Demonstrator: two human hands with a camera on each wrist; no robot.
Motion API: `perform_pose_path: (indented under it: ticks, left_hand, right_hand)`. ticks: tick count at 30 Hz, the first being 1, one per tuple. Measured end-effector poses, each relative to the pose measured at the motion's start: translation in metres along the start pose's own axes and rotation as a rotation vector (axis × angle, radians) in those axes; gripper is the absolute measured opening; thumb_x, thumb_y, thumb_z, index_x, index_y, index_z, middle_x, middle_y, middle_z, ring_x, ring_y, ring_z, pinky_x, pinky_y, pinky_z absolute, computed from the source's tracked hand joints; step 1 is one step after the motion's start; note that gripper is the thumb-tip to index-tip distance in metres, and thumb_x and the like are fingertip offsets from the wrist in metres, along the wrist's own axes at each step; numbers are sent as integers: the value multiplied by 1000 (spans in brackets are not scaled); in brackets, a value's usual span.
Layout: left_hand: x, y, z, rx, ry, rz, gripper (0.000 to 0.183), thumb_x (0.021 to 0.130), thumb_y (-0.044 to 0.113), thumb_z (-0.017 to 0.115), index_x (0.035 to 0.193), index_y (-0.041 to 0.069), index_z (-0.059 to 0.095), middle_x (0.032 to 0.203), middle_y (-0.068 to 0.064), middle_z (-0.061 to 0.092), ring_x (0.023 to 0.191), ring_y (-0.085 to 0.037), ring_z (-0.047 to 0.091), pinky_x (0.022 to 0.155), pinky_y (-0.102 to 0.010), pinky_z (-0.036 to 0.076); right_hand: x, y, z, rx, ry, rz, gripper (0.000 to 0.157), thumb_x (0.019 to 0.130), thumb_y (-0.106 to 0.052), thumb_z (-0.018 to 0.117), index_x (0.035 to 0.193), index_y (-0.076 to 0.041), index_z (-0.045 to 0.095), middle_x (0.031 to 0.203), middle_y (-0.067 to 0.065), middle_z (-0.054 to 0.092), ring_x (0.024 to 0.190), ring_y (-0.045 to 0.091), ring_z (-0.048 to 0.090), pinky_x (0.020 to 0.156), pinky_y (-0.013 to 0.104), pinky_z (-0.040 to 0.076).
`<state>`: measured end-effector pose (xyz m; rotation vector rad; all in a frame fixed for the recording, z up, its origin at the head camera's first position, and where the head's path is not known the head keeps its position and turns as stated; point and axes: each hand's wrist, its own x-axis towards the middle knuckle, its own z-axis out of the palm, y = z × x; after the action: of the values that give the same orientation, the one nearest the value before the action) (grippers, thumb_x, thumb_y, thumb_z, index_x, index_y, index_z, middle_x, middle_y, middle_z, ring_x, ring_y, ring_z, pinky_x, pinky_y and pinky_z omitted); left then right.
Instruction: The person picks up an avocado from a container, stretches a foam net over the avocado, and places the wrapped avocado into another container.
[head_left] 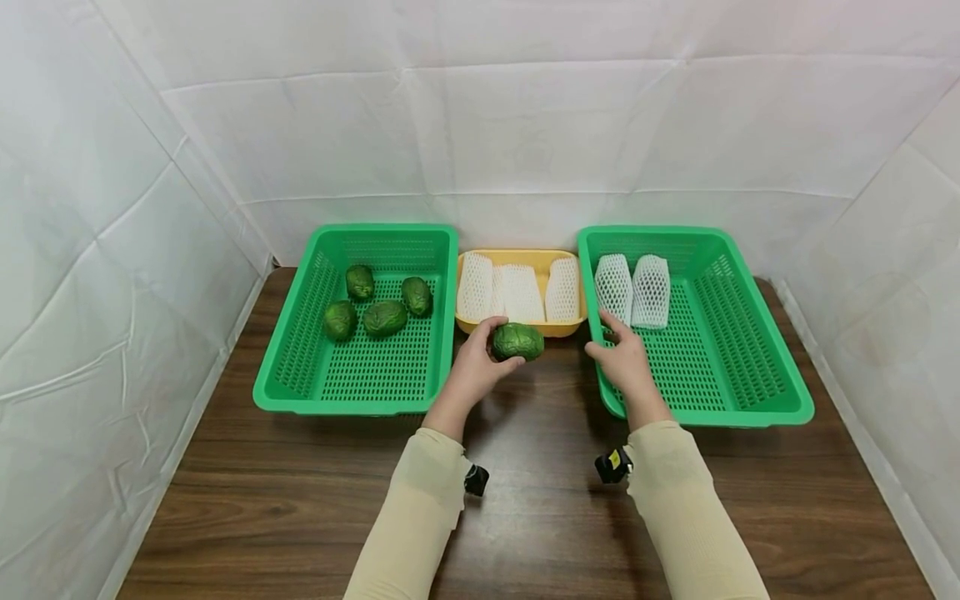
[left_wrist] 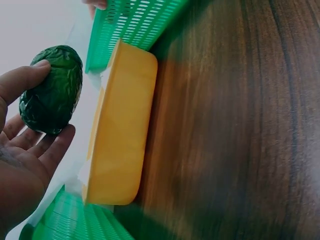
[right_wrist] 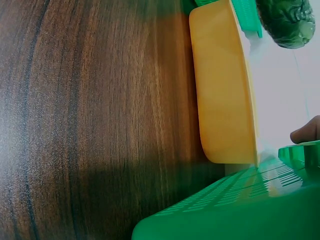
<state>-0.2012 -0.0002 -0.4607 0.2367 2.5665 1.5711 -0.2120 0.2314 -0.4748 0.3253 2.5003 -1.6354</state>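
Observation:
My left hand holds a dark green, shiny, wrinkled avocado between thumb and fingers, in front of the yellow tray. In the left wrist view the thumb presses the avocado from above, with fingertips beneath it. My right hand is over the near left rim of the right green basket, its fingers loosely spread and nothing in them. Two white foam net sleeves, with rounded shapes inside, lie side by side in that basket. Flat white foam nets lie in the yellow tray.
On the left stands another green basket with several avocados in it. Both baskets and the tray stand in a row on a dark wooden table. White sheeting hangs behind and at both sides.

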Motion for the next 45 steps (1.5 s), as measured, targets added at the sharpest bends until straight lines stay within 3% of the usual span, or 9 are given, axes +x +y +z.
perform_pose_path:
  ticks: [18, 34, 45]
  left_hand:
    - [4, -18, 14, 20, 2, -48, 60, 81, 7, 72, 134, 12, 46, 135, -15, 41, 120, -33, 43, 96, -48, 38]
    - [10, -39, 32, -5, -39, -172, 60, 82, 5, 68, 136, 12, 43, 138, -16, 35, 116, -33, 45, 92, -47, 41]
    - [9, -49, 41, 5, -54, -156, 57, 82, 5, 70, 133, 13, 46, 136, -15, 39, 119, -34, 44, 93, -48, 40]
  right_hand:
    - [0, 0, 0, 13, 4, 8, 65, 89, -9, 52, 148, -16, 25, 148, 14, 27, 130, 35, 30, 84, 43, 39]
    - [0, 1, 0, -7, 3, 12, 65, 88, -11, 52, 148, -17, 26, 148, 15, 27, 129, 35, 32, 85, 44, 40]
    - [1, 0, 0, 0, 2, 13, 65, 88, -10, 52, 148, -17, 26, 148, 13, 27, 129, 35, 31, 85, 45, 39]
